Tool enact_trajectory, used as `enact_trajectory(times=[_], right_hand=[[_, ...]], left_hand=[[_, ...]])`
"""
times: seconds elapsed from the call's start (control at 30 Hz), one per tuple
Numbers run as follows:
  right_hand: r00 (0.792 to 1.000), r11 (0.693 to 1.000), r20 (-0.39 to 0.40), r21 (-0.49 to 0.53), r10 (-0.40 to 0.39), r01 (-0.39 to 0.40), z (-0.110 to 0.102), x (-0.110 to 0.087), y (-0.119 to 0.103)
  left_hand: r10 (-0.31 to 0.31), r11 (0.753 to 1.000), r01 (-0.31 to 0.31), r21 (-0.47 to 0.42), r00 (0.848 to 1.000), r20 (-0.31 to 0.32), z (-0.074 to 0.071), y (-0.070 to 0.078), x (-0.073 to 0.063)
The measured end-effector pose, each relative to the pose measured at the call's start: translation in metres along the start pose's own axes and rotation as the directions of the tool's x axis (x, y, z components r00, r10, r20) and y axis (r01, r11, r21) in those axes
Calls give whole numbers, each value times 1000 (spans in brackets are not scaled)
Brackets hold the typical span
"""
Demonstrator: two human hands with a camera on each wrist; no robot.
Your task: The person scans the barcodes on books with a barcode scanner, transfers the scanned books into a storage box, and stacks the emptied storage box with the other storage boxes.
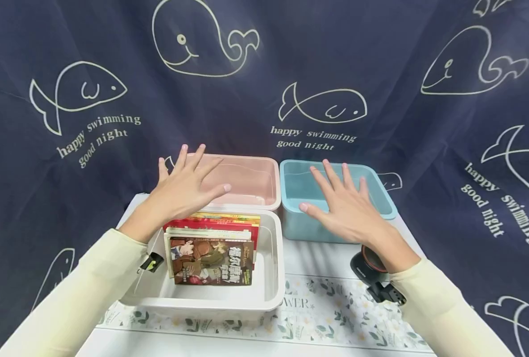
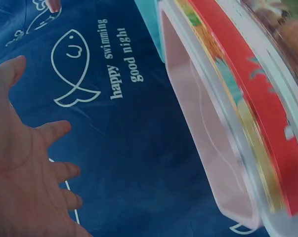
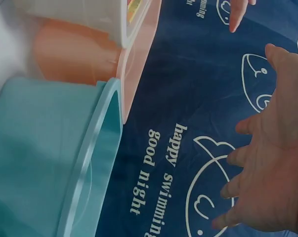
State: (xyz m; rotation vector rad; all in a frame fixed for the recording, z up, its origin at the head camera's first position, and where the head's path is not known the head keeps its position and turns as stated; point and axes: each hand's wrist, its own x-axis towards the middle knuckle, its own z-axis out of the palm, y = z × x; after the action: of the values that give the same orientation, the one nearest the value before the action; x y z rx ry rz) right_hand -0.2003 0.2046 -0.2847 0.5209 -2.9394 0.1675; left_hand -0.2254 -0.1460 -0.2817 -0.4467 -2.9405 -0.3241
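Observation:
My left hand (image 1: 181, 191) is spread flat with nothing in it, held above the white bin and overlapping the pink bin (image 1: 251, 181) in the head view. Fingers apart, my right hand (image 1: 346, 206) hovers over the blue bin (image 1: 291, 223), and it holds nothing either. Inside the white bin (image 1: 275, 267) stands a row of several books; the front one is a brown comic-style book (image 1: 212, 263), with red and yellow spines behind it. In the left wrist view a red book (image 2: 257, 98) shows at the bin's side. The visible insides of the pink and blue bins hold nothing.
The bins stand on a white table (image 1: 135, 344) with a flower-print mat (image 1: 335, 317). A dark blue curtain (image 1: 264, 39) with whale and fish drawings hangs close behind them. Dark camera mounts (image 1: 373, 272) are strapped at the wrists.

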Motion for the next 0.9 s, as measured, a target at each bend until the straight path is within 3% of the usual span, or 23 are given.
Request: enact_trajectory(times=[0.2, 0.33, 0.57, 0.77, 0.9], right_hand=[[998, 998, -43, 42, -53, 55, 3, 7, -8], [993, 992, -73, 79, -96, 101, 4, 12, -14], [986, 973, -103, 179, -129, 146, 7, 20, -19], [980, 935, -117, 299, -164, 192, 13, 29, -29], [977, 914, -108, 348, -182, 209, 21, 33, -39]], left_hand=[[15, 1000, -15, 5, 1000, -7, -13, -14, 0], [59, 998, -58, 8, 996, -74, -19, -28, 2], [135, 991, -131, 35, 973, -186, -21, -51, 6], [125, 992, -115, 59, 966, -225, -22, -78, 9], [107, 994, -97, 56, 972, -211, -13, -94, 11]])
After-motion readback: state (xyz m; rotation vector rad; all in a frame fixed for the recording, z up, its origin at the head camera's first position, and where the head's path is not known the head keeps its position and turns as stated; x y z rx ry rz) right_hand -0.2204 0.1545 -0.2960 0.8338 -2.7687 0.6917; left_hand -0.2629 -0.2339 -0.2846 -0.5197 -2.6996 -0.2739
